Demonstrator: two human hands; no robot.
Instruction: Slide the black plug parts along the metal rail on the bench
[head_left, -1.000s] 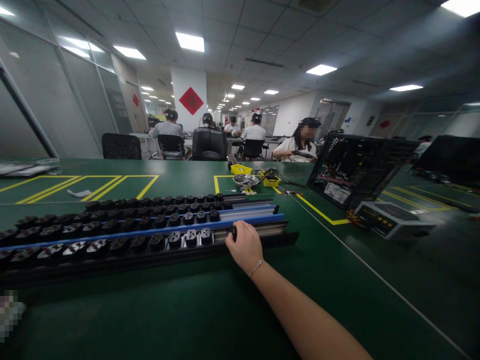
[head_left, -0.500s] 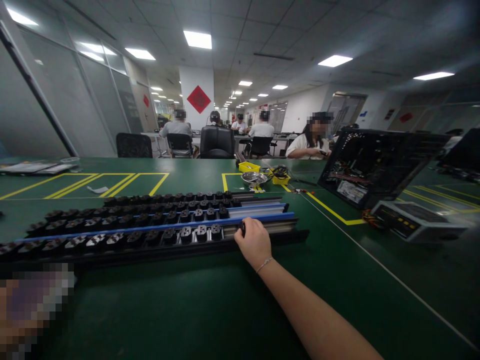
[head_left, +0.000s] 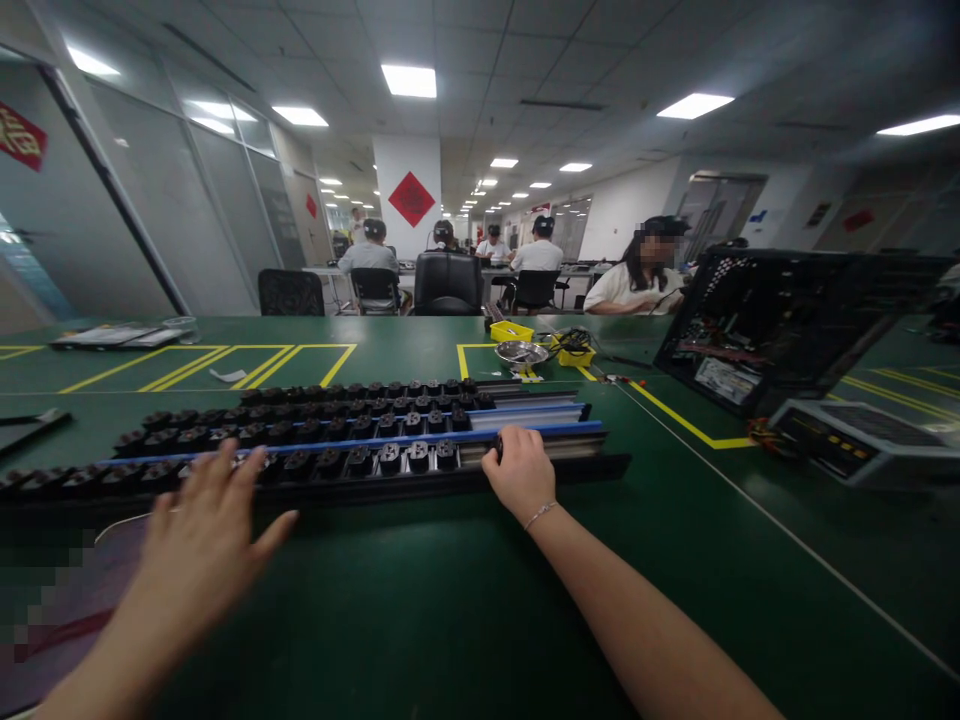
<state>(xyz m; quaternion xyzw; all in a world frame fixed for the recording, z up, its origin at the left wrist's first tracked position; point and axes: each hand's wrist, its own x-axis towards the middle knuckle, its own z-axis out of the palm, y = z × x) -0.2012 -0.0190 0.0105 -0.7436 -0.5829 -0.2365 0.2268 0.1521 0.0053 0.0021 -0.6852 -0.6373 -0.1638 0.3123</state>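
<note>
Several long rails (head_left: 551, 468) lie side by side across the green table, filled with black socket modules (head_left: 389, 458); blue strips (head_left: 480, 437) run along them. My right hand (head_left: 521, 472) is closed at the near rail's bare right part. Its fingers hold a small black part (head_left: 499, 447), mostly hidden by the hand. My left hand (head_left: 206, 525) is open, fingers spread, in front of the rails' left part; whether it touches the modules I cannot tell. Under the left forearm shows a flat purple-red thing (head_left: 67, 620) with a pale edge, partly blurred out.
Behind the rails are a metal bowl (head_left: 522, 354), yellow trays (head_left: 512, 331) and cables (head_left: 576, 340). An open computer case (head_left: 795, 330) and a power supply unit (head_left: 847, 445) stand at the right. A person (head_left: 637, 275) sits across the table (head_left: 390, 600); others sit farther back.
My left hand has come into view, reaching over the rails' left part. The view has turned slightly left. My right hand remains closed at the same rail.
</note>
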